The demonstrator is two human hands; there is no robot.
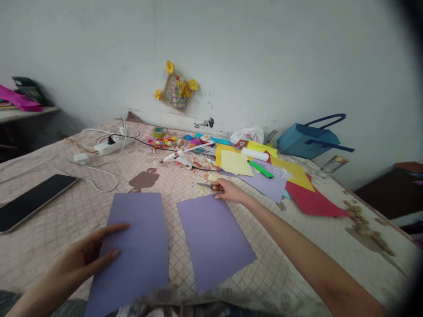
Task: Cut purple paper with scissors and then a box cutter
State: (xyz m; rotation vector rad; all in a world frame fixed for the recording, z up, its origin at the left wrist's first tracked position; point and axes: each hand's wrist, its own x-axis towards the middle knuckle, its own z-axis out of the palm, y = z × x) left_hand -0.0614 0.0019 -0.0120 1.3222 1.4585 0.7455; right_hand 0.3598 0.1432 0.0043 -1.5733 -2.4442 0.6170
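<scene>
Two purple sheets of paper lie side by side before me: a left purple sheet [139,246] and a right purple sheet [214,242], with a strip of tablecloth between them. My left hand [89,255] rests on the left sheet's left edge, thumb and forefinger stretched apart on top; its other fingers are mostly hidden. Just beyond the right sheet's far edge, my right hand [224,190] is closed around the handles of small scissors [207,186]. Their blades point left, low over the tablecloth. A pale yellow paper scrap [212,177] lies beside them.
Ahead are a white glue gun [176,156], green tape [160,132] and small colourful pieces. Coloured papers [299,174], a green marker [261,169] and a blue bag [307,140] are to the right. A phone [36,200] and a corded power strip [114,145] lie left.
</scene>
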